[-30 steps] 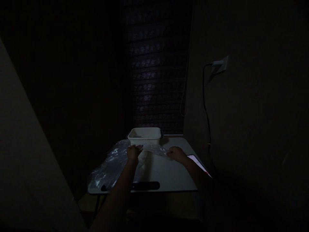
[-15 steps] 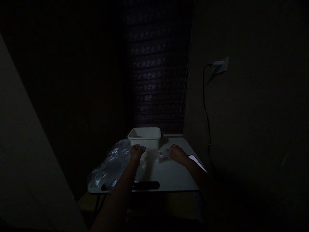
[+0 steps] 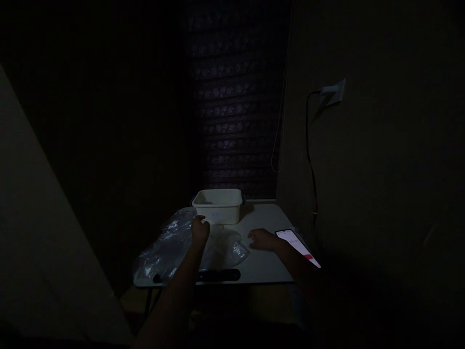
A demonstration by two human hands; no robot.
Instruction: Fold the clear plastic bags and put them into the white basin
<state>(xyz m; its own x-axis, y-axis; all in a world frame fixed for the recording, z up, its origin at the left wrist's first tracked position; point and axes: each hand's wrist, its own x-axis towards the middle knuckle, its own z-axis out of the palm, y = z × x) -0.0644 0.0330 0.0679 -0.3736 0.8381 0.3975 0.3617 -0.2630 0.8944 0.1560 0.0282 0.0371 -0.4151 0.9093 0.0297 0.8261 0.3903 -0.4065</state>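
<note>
My left hand [image 3: 200, 230] is closed just in front of the white tub, over the edge of the clear plastic; what its fingers hold, if anything, is hidden. A clear plastic bag [image 3: 232, 248] lies across the middle of the table between my hands, its shiny corner toward the right. My right hand [image 3: 260, 239] hovers right of that corner, apart from it, fingers spread and nothing between them. More crumpled clear plastic [image 3: 165, 245] covers the table's left side.
The white tub [image 3: 220, 213] with side handles stands at the table's back. A lit phone [image 3: 296, 245] lies by the right edge, partly behind my right forearm. A dark slot [image 3: 220, 275] runs along the white table's [image 3: 263, 269] front. A cord [image 3: 310, 160] hangs from the wall outlet.
My right hand has opened and let go of the clear plastic, which now lies flatter on the table. My left hand has shifted slightly left. More of the phone's screen shows.
</note>
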